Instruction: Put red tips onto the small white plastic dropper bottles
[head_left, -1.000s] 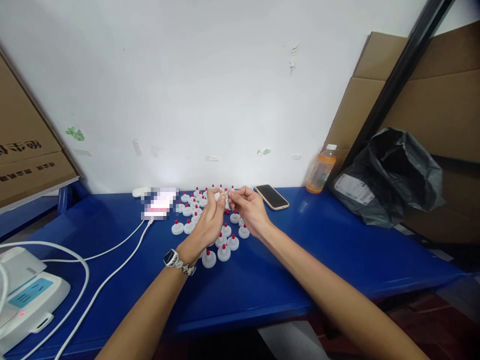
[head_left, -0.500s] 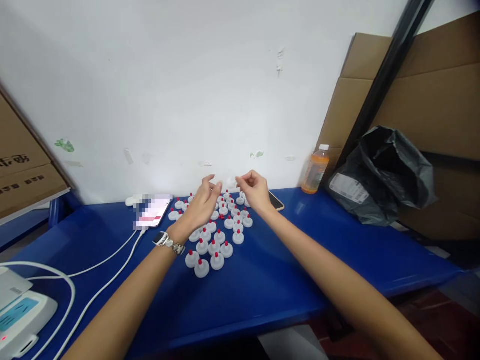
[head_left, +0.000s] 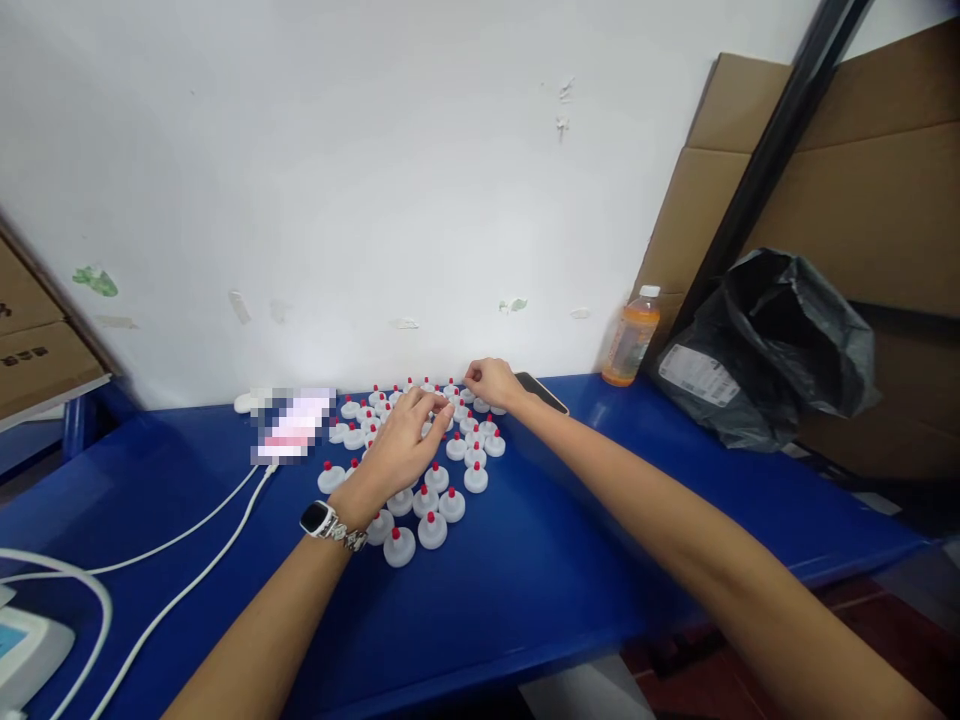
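Note:
Many white round caps with red tips [head_left: 431,530] stand in a cluster on the blue table [head_left: 540,560]. My left hand [head_left: 409,440], with a watch [head_left: 319,518] on its wrist, hovers low over the middle of the cluster. Its fingers are bent forward, thumb apart from them, and nothing shows between them. At the back right of the cluster, my right hand [head_left: 491,382] has its fingertips pinched together, close to the rear caps. Whatever it may hold there is hidden. Some caps lie out of sight under my left hand and wrist.
Behind my right hand lies a dark phone [head_left: 541,393]. A lit phone [head_left: 300,425] with a white cable [head_left: 202,580] rests at the left. An orange drink bottle [head_left: 631,338] and a grey plastic bag [head_left: 765,350] stand at the right, against cardboard [head_left: 724,130] and the wall.
My left hand has come down over the caps, and my right hand has moved slightly back and down to the rear caps. The view has shifted a little.

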